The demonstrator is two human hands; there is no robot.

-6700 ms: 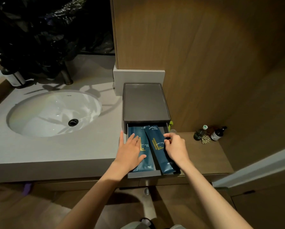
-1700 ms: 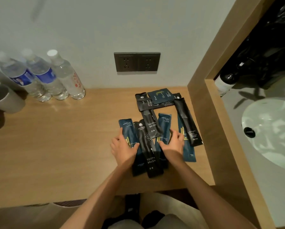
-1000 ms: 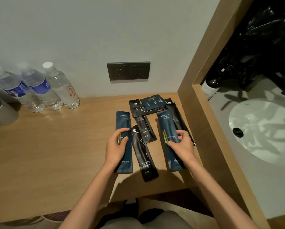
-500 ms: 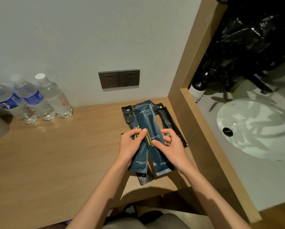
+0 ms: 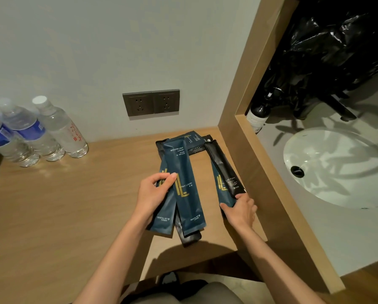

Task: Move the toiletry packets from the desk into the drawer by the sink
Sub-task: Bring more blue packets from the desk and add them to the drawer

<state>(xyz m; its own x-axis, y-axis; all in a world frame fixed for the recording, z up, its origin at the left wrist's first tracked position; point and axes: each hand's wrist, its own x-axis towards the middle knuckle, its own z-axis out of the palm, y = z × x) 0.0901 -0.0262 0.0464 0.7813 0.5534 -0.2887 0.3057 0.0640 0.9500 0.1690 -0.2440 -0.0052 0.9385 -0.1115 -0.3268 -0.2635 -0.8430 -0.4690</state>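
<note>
Your two bare forearms reach forward from the bottom of the view over a wooden desk. Your left hand is raised above the desk, thumb and fingers pinched on two long dark blue dental kit packets, which overlap and fan out below your grip; each carries gold stripes and white lettering. Beneath them a black packet lies flat on the desk, its lower end poking out. Your right hand sits lower, near the desk's right edge, fingers curled on the near end of a third blue packet; whether it is gripped or only touched you cannot tell from here. A long black packet lies slanted on top of that one. Farther back, more dark packets rest in a small overlapping pile near the wall. On the wall above is a grey double socket. Far left stand three clear water bottles. Right of a wooden partition is a white sink.
</note>
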